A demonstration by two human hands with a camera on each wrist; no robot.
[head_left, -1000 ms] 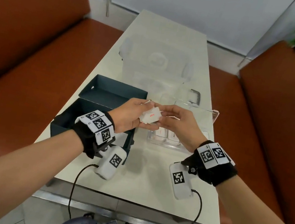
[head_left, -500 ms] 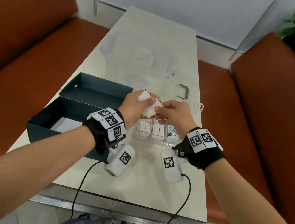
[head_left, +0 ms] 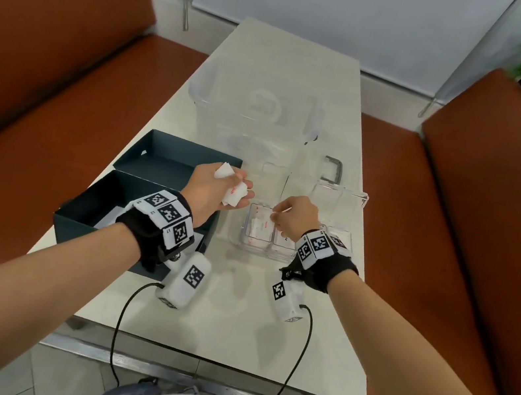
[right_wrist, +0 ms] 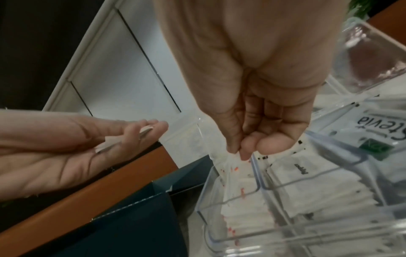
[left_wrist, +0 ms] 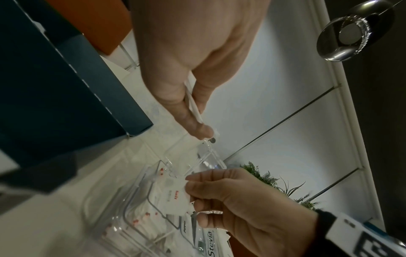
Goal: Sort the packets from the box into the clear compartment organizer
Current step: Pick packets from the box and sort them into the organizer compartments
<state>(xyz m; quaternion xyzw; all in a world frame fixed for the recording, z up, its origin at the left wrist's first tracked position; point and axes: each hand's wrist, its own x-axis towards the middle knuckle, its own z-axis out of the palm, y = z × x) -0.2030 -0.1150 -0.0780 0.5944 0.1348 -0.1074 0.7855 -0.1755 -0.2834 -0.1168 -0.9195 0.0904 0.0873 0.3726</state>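
Observation:
My left hand [head_left: 236,189] holds a small stack of white packets [head_left: 233,192] above the gap between the dark blue box [head_left: 86,212] and the clear organizer [head_left: 254,246]. In the left wrist view those packets [left_wrist: 194,106] sit edge-on between thumb and fingers. My right hand [head_left: 278,216] pinches one white packet with red print [left_wrist: 175,196] just over the organizer's left compartment [right_wrist: 232,217], which has several red-print packets in it. The compartments to its right hold pepper packets [right_wrist: 307,180] and Stevia packets [right_wrist: 373,132].
The box's lid [head_left: 175,158] lies behind the box. A large clear lidded tub [head_left: 257,106] stands further back on the white table [head_left: 229,324]. The organizer's clear lid [head_left: 340,190] is open behind it. Orange benches [head_left: 43,96] flank the table.
The hands were together on the packet stack. They have drawn apart: my right hand has taken one packet down to the organizer's left compartment, and the left keeps the others.

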